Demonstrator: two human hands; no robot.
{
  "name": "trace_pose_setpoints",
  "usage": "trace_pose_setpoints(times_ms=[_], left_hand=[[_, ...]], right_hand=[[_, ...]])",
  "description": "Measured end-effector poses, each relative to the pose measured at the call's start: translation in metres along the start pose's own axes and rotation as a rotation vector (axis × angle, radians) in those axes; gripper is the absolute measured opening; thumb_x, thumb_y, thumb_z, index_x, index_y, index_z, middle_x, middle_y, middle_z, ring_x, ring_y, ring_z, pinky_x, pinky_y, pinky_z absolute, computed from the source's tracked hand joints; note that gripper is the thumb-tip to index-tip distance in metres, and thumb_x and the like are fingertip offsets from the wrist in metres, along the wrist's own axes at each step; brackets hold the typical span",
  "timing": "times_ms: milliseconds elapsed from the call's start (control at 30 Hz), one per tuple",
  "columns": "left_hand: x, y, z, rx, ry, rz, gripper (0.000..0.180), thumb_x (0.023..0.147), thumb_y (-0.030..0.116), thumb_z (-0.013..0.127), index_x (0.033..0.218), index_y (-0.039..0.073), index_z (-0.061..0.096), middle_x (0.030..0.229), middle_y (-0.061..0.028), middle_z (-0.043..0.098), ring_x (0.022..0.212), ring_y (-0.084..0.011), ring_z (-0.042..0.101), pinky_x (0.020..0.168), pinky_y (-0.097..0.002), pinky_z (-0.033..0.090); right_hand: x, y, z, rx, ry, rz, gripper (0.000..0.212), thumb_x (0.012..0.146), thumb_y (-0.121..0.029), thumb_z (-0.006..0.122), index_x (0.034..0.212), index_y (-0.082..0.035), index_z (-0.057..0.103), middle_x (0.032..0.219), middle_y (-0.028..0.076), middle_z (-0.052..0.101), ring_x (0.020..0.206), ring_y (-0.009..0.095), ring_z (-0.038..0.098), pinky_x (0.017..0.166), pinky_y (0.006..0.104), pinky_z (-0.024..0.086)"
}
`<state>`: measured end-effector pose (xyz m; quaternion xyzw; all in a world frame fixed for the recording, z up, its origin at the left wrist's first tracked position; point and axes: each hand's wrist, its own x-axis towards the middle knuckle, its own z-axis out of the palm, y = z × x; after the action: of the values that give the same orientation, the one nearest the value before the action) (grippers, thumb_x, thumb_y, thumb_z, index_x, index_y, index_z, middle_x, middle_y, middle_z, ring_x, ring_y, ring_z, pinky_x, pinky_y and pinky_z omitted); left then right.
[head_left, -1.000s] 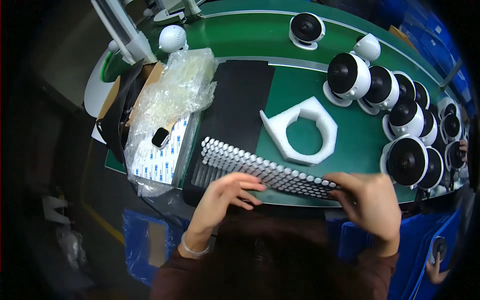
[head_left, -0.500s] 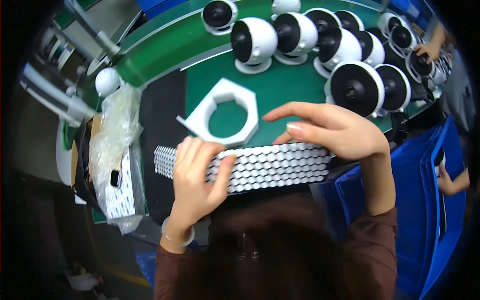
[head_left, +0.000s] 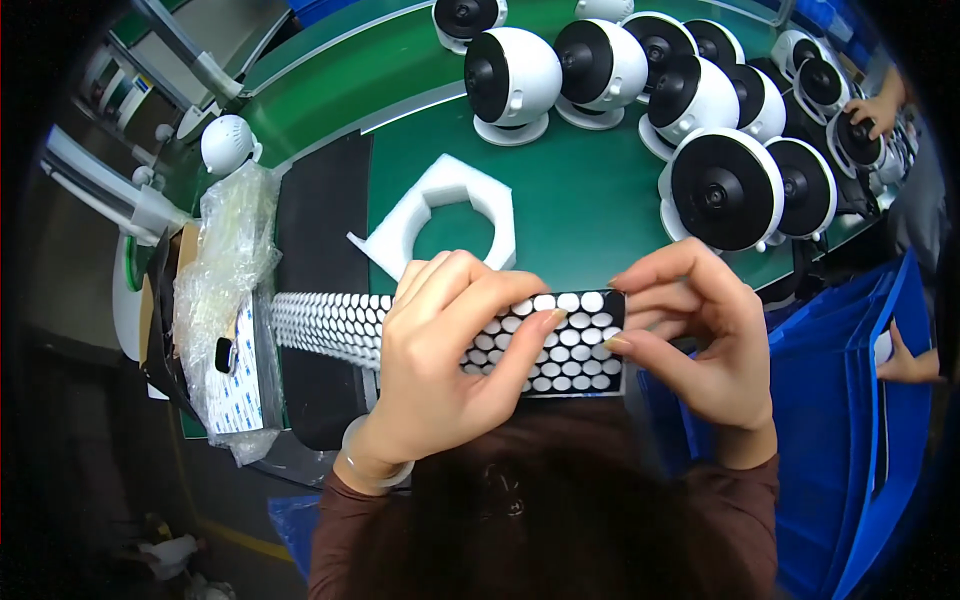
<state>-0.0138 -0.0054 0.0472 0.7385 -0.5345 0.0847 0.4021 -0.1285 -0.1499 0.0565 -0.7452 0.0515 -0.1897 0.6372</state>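
- Gripping dotted sheet (head_left: pixel 572 353), frame ctr: L hand (head_left: pixel 450 345), closed, hiding mid part.
- R hand (head_left: pixel 700 340) at sheet's R end, thumb/index apart; can't tell if pinching.
- Round b/w unit (head_left: pixel 468 18), top ctr, cut off.

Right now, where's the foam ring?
In the head view, the foam ring lies just left of centre on the green tabletop, beyond the left hand, its tip over the black mat.
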Motion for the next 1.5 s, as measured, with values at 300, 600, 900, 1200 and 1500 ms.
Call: trace_pose_setpoints(times_ms=[300, 600, 900, 1200, 1500], left_hand=[[0.002, 0.0, 0.002, -0.031, 0.061, 0.042, 0.014, 0.063, 0.0, 0.059, 0.077, -0.001, 0.059, 0.062, -0.0043, 0.05, 0.058, -0.0141, 0.042, 0.054, -0.0225, 0.031], [0.006, 0.005, 0.003, -0.153, 0.079, 0.082, 0.009, 0.061, 0.002, 0.064, 0.07, 0.004, 0.06, 0.053, -0.0022, 0.051, 0.045, -0.0128, 0.045, 0.05, -0.0241, 0.027], [0.003, 0.006, 0.004, -0.281, 0.049, -0.086, 0.006, 0.062, -0.002, 0.06, 0.067, -0.004, 0.058, 0.058, -0.006, 0.054, 0.053, -0.0102, 0.043, 0.052, -0.0216, 0.03], [0.002, 0.003, 0.006, -0.331, 0.037, -0.147, 0.005, 0.064, -0.002, 0.06, 0.068, -0.004, 0.059, 0.059, -0.0057, 0.054, 0.055, -0.0092, 0.043, 0.051, -0.0206, 0.03], [0.006, -0.008, 0.011, -0.309, 0.053, -0.153, 0.005, 0.067, 0.001, 0.06, 0.07, -0.004, 0.059, 0.063, -0.0054, 0.057, 0.057, -0.0083, 0.048, 0.054, -0.0195, 0.035]], right_hand=[[0.001, 0.016, -0.005, -0.086, 0.075, -0.208, 0.019, 0.071, 0.006, 0.056, 0.09, 0.004, 0.053, 0.08, 0.008, 0.06, 0.071, 0.01, 0.06, 0.062, 0.0192, 0.048], [0.0, 0.009, 0.003, -0.306, 0.088, -0.38, 0.012, 0.068, 0.004, 0.06, 0.08, 0.002, 0.058, 0.072, 0.009, 0.06, 0.061, 0.015, 0.061, 0.055, 0.0206, 0.047], [0.006, 0.016, 0.007, -0.646, 0.189, -0.631, 0.018, 0.06, 0.0, 0.065, 0.075, -0.004, 0.057, 0.071, 0.007, 0.058, 0.058, 0.021, 0.057, 0.05, 0.0259, 0.044], [0.009, 0.005, 0.003, -0.651, 0.099, -0.495, 0.017, 0.057, 0.006, 0.063, 0.072, -0.001, 0.057, 0.075, 0.01, 0.058, 0.067, 0.019, 0.058, 0.059, 0.0245, 0.044], [0.023, 0.001, -0.009, -0.665, -0.033, -0.549, 0.013, 0.059, 0.005, 0.061, 0.07, 0.0, 0.056, 0.073, 0.009, 0.057, 0.069, 0.019, 0.057, 0.061, 0.0248, 0.044]])
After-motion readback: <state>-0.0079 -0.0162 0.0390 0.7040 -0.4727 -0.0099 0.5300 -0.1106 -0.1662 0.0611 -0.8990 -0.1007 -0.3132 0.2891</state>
